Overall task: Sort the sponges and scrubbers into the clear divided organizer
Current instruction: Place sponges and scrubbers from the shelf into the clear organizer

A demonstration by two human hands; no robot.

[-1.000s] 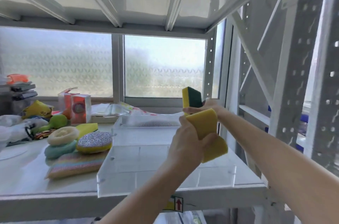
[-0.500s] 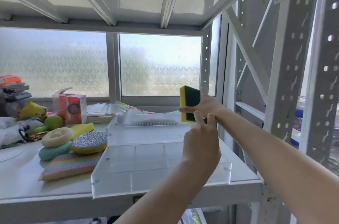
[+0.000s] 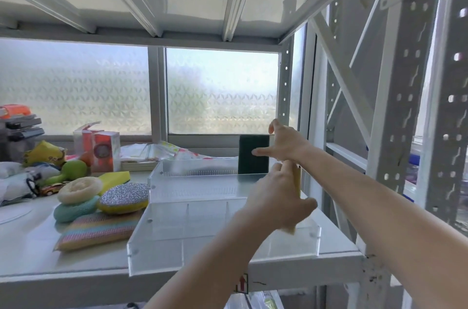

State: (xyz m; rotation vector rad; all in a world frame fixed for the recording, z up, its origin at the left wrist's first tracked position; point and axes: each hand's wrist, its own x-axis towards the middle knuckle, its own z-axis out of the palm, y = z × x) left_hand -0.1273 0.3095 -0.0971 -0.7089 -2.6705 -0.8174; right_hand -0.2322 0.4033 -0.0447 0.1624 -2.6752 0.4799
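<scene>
Scrubbers [image 3: 101,204] wait unsorted, well left of both hands. Left hand [image 3: 277,201] grips a yellow sponge [image 3: 296,182] on edge over the clear organizer [image 3: 222,245], likely to slot it in. Right hand [image 3: 283,145], thumb and fingers extended, steadies the green-faced sponge [image 3: 249,156] upright at the back compartment.

You have two hands: left [image 3: 274,201], right [image 3: 285,142]. One clear organizer [image 3: 157,249]. Sponges and scrubbers: seven, counting the green-faced sponge [image 3: 250,156] and yellow sponge [image 3: 296,182].
</scene>
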